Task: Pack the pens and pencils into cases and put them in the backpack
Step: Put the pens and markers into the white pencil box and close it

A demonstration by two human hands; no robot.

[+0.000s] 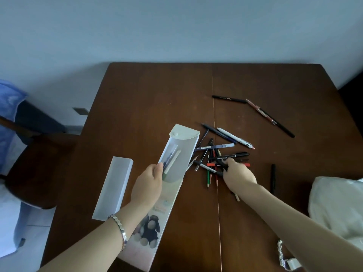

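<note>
Left hand (147,185) pinched the open translucent white plastic case (177,154) at frame centre, two pens inside. Right hand (238,173) curled its fingers round a black pen (223,165) in the loose pile (222,154) just right. Pens judged light, rigid, slippery; best gripped mid-barrel.

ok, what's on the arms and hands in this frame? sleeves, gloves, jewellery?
Both forearms are bare, with no sleeves in view and no gloves. The left hand has a silver link bracelet at the wrist. The right hand and its wrist show nothing worn.
</note>
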